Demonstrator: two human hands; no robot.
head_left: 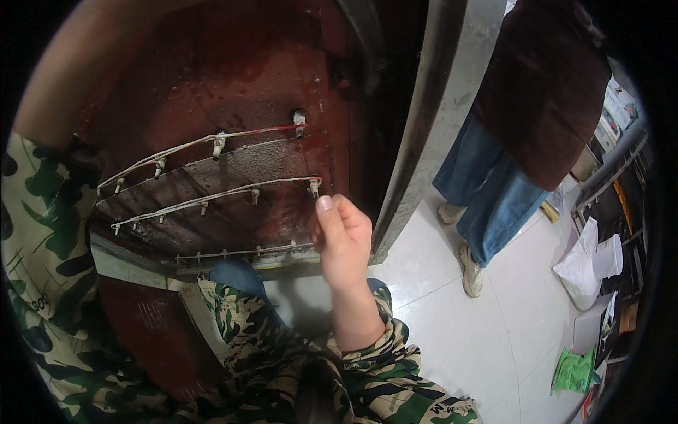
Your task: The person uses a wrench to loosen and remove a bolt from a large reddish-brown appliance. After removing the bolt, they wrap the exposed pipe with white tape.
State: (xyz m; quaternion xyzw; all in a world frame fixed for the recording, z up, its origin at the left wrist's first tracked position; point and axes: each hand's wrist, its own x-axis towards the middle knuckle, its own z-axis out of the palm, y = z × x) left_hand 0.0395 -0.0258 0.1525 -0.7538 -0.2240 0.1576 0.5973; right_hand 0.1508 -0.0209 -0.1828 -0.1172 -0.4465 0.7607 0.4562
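My right hand is closed, thumb pressed against the bent fingers, just below the end terminal post of the middle row. Whatever lies in the pinch, if anything, is too small or hidden to name. Pale wires run from post to post along that row. Above it, red and white wires link another row of posts, ending at a whitish post. The posts stick out of a dark red metal panel. My left forearm reaches up along the left edge; its hand is beyond the picture.
A grey metal frame edge stands right of the panel. Close behind it, a person in blue jeans stands on the pale tiled floor. A white bag, a green packet and loaded shelves line the right side.
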